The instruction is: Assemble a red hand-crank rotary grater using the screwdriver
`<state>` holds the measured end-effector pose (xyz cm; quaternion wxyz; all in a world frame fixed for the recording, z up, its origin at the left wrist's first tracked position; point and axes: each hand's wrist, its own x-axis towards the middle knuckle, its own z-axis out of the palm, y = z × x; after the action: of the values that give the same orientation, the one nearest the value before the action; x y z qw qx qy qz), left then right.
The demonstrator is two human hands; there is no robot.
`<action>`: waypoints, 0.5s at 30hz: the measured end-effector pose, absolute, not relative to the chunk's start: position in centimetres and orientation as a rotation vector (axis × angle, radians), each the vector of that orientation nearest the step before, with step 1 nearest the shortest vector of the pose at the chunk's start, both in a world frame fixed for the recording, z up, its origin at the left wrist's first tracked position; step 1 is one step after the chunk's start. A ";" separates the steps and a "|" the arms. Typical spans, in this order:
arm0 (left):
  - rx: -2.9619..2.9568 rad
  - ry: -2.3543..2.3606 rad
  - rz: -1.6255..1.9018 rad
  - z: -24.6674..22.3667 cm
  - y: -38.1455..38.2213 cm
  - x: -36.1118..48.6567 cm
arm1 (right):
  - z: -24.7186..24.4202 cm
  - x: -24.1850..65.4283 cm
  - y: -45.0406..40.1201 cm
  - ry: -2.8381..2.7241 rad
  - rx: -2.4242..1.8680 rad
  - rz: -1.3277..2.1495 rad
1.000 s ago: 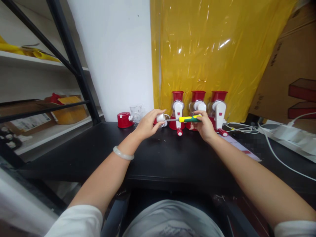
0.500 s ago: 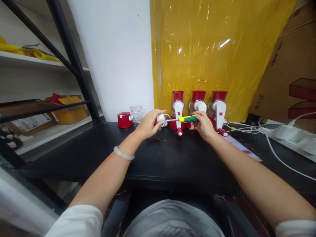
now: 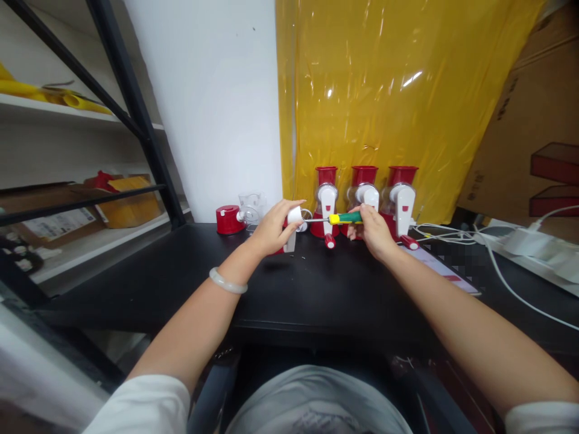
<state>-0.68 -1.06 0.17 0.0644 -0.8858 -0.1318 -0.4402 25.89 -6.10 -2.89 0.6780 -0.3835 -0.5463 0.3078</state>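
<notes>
My left hand (image 3: 274, 229) is closed round a white cylindrical part (image 3: 294, 214), with a red and white piece (image 3: 290, 242) showing beneath the fingers. A screwdriver with a green and yellow handle (image 3: 347, 218) lies level in my right hand (image 3: 374, 229), its shaft pointing left to the white part. Whether the tip sits inside the part cannot be made out. Behind the hands stand three red and white crank grinders, the left one (image 3: 326, 202) just behind the screwdriver. A red base (image 3: 228, 219) and a clear plastic housing (image 3: 251, 208) stand to the left of my left hand.
The black table (image 3: 316, 295) runs across the view. A flat phone-like item (image 3: 441, 271), white cables (image 3: 506, 271) and a power strip (image 3: 547, 250) lie on the right. Shelves with boxes (image 3: 126, 202) stand on the left; a large carton (image 3: 520, 120) is at the right.
The red and white piece under my left hand shows more now and has tilted downward. The screwdriver handle is turned a little, and my right hand's fingers have shifted on it.
</notes>
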 end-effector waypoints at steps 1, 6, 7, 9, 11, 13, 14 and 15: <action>-2.676 -0.414 -1.324 0.1 -1.1 -0.7 | -3.0 25.9 -6.0 -1.210 -0.863 0.718; -2.680 -0.516 -1.328 -0.2 -1.1 -0.5 | -3.1 26.3 -5.8 -1.170 -0.823 0.860; -2.682 -0.538 -1.332 -0.3 -1.1 -0.5 | -3.1 26.3 -5.8 -1.180 -0.812 0.876; -2.689 -0.578 -1.336 -0.4 -1.2 -0.5 | -3.2 26.3 -5.8 -1.192 -0.805 0.896; -2.701 -0.606 -1.329 -0.5 -1.1 -0.4 | -3.2 26.3 -5.8 -1.191 -0.812 0.909; -2.715 -0.623 -1.321 -0.7 -1.1 -0.3 | -3.4 26.2 -5.7 -1.179 -0.820 0.916; -2.722 -0.631 -1.320 -0.8 -1.0 -0.3 | -3.4 26.2 -5.7 -1.173 -0.824 0.920; -2.731 -0.638 -1.322 -0.9 -0.9 -0.2 | -3.5 26.2 -5.7 -1.167 -0.827 0.923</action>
<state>-0.20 -0.89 -0.95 0.0204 -0.8807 -0.2058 -0.4261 26.16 -5.68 -3.48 0.6591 -0.3655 -0.5155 0.4078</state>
